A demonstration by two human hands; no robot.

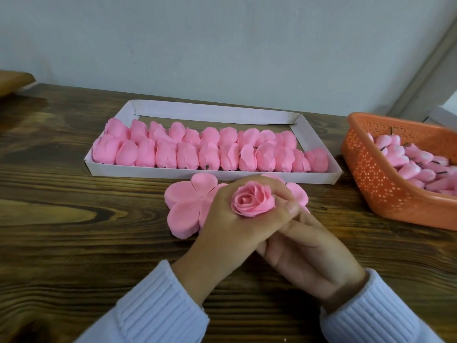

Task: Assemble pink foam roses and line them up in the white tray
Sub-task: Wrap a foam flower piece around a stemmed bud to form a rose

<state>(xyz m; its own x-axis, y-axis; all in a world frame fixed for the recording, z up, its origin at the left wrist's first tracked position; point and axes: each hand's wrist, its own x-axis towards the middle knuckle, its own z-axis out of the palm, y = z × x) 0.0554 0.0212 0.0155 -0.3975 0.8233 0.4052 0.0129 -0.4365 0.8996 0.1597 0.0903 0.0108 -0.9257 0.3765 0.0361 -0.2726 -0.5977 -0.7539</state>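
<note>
My left hand point(230, 219) curls its fingers point(277, 188) round the pink foam rose point(253, 200), bloom facing up. My right hand point(311, 253) lies beneath; whether its fingers grip, I cannot tell.

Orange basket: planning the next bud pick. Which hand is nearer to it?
Right. The right hand sits left of the orange basket; the left hand, gripping the rose, is farther left.

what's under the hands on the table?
Flat pink petal cutouts: one sticks out left of the left hand, which holds a rose; another's edge shows right of the rose. Anything between them is covered.
</note>
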